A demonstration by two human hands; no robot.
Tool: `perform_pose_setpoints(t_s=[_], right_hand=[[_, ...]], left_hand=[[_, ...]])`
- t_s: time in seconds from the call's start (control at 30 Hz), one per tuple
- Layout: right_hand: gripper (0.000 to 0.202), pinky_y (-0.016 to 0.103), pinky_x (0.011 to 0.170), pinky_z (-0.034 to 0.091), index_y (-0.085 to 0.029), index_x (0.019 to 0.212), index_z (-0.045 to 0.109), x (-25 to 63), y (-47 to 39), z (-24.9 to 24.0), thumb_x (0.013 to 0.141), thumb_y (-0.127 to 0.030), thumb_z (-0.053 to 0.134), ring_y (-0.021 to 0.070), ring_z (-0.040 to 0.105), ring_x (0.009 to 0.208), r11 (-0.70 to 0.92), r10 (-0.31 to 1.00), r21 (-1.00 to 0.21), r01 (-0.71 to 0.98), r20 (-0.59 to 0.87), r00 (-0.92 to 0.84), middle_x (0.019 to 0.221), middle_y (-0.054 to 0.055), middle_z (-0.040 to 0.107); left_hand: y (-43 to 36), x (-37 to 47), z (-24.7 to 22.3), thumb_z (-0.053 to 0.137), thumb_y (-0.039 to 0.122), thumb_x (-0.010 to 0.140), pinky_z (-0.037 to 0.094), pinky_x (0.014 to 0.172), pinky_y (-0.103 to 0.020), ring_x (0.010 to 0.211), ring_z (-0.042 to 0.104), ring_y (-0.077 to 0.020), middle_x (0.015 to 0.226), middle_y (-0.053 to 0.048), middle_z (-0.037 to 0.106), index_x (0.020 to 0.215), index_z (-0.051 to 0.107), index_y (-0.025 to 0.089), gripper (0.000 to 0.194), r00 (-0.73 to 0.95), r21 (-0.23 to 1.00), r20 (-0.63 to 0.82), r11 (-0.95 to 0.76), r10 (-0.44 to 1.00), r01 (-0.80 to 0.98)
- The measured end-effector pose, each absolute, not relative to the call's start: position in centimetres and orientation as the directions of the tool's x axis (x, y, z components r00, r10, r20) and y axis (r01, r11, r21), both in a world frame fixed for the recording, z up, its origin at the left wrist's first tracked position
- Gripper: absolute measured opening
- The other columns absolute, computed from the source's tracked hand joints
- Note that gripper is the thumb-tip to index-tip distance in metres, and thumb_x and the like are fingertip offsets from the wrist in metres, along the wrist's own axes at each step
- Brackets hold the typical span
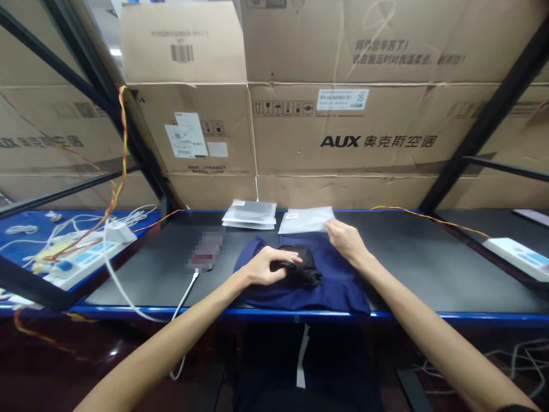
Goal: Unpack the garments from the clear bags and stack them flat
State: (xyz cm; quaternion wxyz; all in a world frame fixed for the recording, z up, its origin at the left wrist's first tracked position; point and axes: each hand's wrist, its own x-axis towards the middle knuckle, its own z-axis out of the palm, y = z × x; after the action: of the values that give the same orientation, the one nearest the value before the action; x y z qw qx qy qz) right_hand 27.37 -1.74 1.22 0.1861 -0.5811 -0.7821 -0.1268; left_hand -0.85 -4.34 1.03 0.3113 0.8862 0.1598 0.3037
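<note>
Head view: left hand (pixel 265 268) grips black cloth (pixel 307 264)

A device (pixel 206 250) on the desk (pixel 429 269) is pixelated out; the white label's (pixel 189 137) print (barcode included) is too small; the right hand (pixel 346 241) hides the bag's (pixel 305 220) corner; the edge crops a power strip (pixel 521 258).

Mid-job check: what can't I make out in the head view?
Head view:
Phone: pixelated.
Black cloth: left part under left hand.
Right plastic bag: corner hidden by right hand, so grip unclear.
Its label: print too small.
Right power strip: far end cut off by right edge.
</note>
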Motion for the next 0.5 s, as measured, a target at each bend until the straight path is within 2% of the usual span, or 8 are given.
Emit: perform_pose_setpoints(t_s=[0.13,0.3,0.4,0.5], right_hand=[[0.035,0.033,0.094,0.052,-0.021,0.115,0.069,29.8,0.0,0.9,0.094,-0.015,0.042,0.0237,0.067,0.110,0.252,0.884,-0.078,0.965,0.424,-0.197,0.126,0.007,0.069],[0.035,0.036,0.100,0.050,-0.022,0.112,0.072,30.9,1.7,-0.1,0.088,-0.013,0.049,0.0252,0.064,0.118,0.250,0.918,-0.130,0.960,0.347,-0.192,0.120,0.006,0.072],[0.036,0.036,0.100,0.050,-0.023,0.115,0.071,30.8,1.8,-0.6,0.090,-0.016,0.046,0.0241,0.065,0.116,0.253,0.928,-0.158,0.954,0.319,-0.193,0.122,0.005,0.071],[0.038,0.037,0.105,0.047,-0.018,0.123,0.068,30.8,1.0,-0.4,0.093,-0.020,0.044,0.0259,0.059,0.125,0.261,0.927,-0.176,0.949,0.320,-0.195,0.130,0.010,0.066]], left_hand=[[-4.3,-1.0,1.0,0.056,0.007,0.071,0.047,0.106,-0.038,0.123,0.061,-0.0256,0.120,-0.007,0.071,0.109,0.071,0.018,0.042,0.772,0.659,0.432,-0.748,0.466,0.083],[-4.3,-1.0,0.9,0.056,0.007,0.069,0.047,0.106,-0.036,0.123,0.061,-0.0252,0.120,-0.007,0.071,0.107,0.072,0.018,0.043,0.776,0.653,0.425,-0.752,0.467,0.095],[-4.6,-0.9,1.1,0.056,0.009,0.070,0.047,0.105,-0.035,0.120,0.063,-0.0242,0.119,-0.006,0.072,0.112,0.071,0.019,0.045,0.768,0.633,0.408,-0.759,0.493,0.151],[-5.0,-0.8,1.5,0.056,0.011,0.075,0.050,0.099,-0.031,0.112,0.067,-0.0221,0.116,-0.005,0.073,0.114,0.070,0.019,0.043,0.747,0.596,0.403,-0.771,0.529,0.225]])
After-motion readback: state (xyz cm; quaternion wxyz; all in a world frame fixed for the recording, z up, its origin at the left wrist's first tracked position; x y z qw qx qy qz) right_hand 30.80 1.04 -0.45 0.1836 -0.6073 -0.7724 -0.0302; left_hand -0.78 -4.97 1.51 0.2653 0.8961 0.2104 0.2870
